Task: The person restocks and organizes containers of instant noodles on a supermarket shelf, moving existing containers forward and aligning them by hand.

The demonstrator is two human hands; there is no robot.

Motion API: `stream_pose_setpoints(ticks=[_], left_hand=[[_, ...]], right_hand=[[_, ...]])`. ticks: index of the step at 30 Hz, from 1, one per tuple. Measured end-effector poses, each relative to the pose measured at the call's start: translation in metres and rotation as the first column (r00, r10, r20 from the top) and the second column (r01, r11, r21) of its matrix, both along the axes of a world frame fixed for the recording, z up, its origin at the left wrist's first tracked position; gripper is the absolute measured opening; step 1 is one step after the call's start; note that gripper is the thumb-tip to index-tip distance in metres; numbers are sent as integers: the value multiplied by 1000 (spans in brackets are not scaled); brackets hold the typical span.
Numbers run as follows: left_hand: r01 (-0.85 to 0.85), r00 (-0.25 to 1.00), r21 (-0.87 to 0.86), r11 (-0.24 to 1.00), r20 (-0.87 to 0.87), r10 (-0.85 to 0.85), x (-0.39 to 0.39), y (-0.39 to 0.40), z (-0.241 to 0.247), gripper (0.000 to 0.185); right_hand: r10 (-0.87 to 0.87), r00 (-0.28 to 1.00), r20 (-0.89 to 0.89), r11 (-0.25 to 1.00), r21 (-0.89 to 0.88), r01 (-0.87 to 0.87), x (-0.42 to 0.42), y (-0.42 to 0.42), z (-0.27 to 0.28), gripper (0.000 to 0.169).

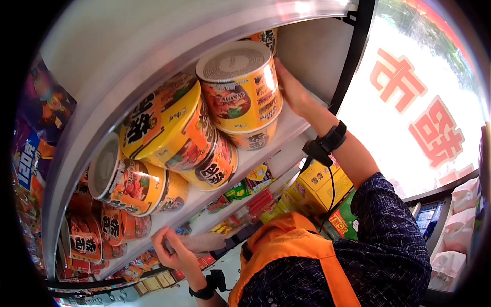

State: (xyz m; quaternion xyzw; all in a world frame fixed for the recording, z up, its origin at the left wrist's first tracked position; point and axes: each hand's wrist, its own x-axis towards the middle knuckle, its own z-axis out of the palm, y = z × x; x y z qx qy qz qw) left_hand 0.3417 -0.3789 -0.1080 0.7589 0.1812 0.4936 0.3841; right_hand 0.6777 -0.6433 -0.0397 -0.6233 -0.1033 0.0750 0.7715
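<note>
My right hand (293, 92) reaches along the side of an upside-down yellow instant-noodle tub (239, 96), its fingertips partly hidden behind it. That tub stands on another tub (255, 136) on the white shelf. Beside this stack, a tilted yellow noodle tub (172, 134) leans on a lower tub (216, 165). My left hand (172, 249) has its fingers bent around a thin greyish-white cloth (201, 243) below the shelf edge. Another yellow tub (126, 184) lies tipped further left. Both wrists wear black straps with small devices.
Orange-red noodle tubs (84, 238) fill the shelf's left end. Snack packets (238, 190) and yellow cartons (318, 178) sit on lower levels. Hanging bags (30, 161) are at far left. A bright window (414, 99) with red lettering and white packages (458, 230) are at right.
</note>
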Motion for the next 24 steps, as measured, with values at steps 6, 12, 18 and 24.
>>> stream_pose_setpoints(ticks=[6, 12, 18, 24], left_hand=[[-135, 990, -83, 987, -49, 131, -41, 13, -7, 10], [-294, 952, -141, 946, -127, 277, -89, 17, -23, 11], [-400, 914, -178, 899, -146, 377, -120, 24, -50, 13], [-361, 932, -177, 916, -117, 344, -105, 19, -40, 11]], right_hand=[[-219, 975, 41, 973, -65, 221, 88, -52, -12, 66], [83, 992, -99, 991, 112, -72, 130, -49, -32, 67], [68, 995, -79, 997, -30, -71, 81, -13, -4, 63], [227, 959, -171, 972, -24, -234, 15, 3, 20, 56]])
